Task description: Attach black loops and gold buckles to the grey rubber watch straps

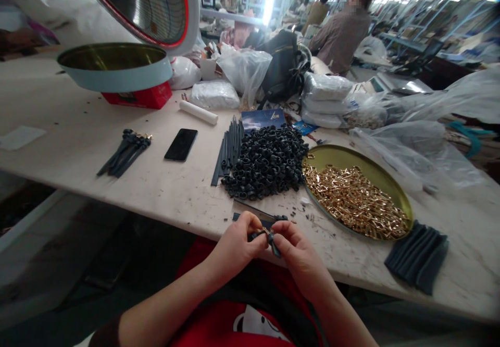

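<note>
My left hand (238, 243) and my right hand (295, 248) meet at the table's near edge, both pinching one small black strap piece (270, 238) with a metal part on it. Just beyond my fingers lies a dark flat strip (253, 212). Farther back sits a heap of black loops (265, 162), with a bundle of long black strips (230, 146) on its left. To the right a round gold tray (332, 155) holds many small gold metal fittings (353, 201).
A black phone (181, 144) and a bunch of finished black straps (125, 151) lie to the left. Dark folded strips (417, 256) rest at the right. Plastic bags (414, 144), a light-blue tin (117, 68), a white roll (198, 112) and a black backpack (283, 68) crowd the back. A person (344, 26) sits beyond.
</note>
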### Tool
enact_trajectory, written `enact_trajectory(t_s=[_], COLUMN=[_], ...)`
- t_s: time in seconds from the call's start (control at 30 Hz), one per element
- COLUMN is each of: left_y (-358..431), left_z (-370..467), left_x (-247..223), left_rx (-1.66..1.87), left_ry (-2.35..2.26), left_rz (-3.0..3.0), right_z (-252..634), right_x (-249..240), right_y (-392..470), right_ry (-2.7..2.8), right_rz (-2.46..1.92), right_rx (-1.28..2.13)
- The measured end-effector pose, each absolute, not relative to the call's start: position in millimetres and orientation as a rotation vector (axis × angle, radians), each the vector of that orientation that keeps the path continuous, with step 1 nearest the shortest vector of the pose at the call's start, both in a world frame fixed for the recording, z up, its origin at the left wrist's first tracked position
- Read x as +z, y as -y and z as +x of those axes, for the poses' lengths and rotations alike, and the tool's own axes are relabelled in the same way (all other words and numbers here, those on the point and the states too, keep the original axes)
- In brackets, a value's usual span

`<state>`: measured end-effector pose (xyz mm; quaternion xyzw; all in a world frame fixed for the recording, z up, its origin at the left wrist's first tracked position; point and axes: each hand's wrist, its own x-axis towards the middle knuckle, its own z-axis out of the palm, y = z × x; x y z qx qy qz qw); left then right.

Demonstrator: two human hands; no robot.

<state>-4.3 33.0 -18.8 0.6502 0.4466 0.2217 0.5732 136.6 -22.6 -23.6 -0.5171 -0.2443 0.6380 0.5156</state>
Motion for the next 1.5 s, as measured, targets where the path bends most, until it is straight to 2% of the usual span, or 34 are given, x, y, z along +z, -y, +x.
enact_trajectory(t_s=[0.13,0.6,0.83,1.1,1.33,1.5], left_y=[-26.0,-2.9,-0.3,-16.3,-29.9,-33.3], left_z=[-8.5,-13.7,-17.5,-15.6,-11.0,-9.2], left_x=[-13.9,2.5,9.1,-7.8,-17.4,-18.3], left_rx=[0.474,0.429,0.431,0.373,0.290,0.303], left_ry=[-1.087,-0.953,-0.769,-0.852,-0.844,-0.927], left_rz=[1.642,1.689,1.650,1.509,1.310,1.502], right_z=[131.1,128.2,125.0,125.9,135.6,139.5], right_x=[-19.9,-11.4,-20.4,-16.7,-27.8,-30.1], right_y=[28.1,48.7,45.3,40.3,29.8,27.0], right_ry=[0.456,0.299,0.227,0.515,0.363,0.541], right_rz=[-1.055,-0.772,-0.895,-1.192,-1.068,-1.238], right_rx=[1.803,1.974,1.767,1.399,1.686,1.546])
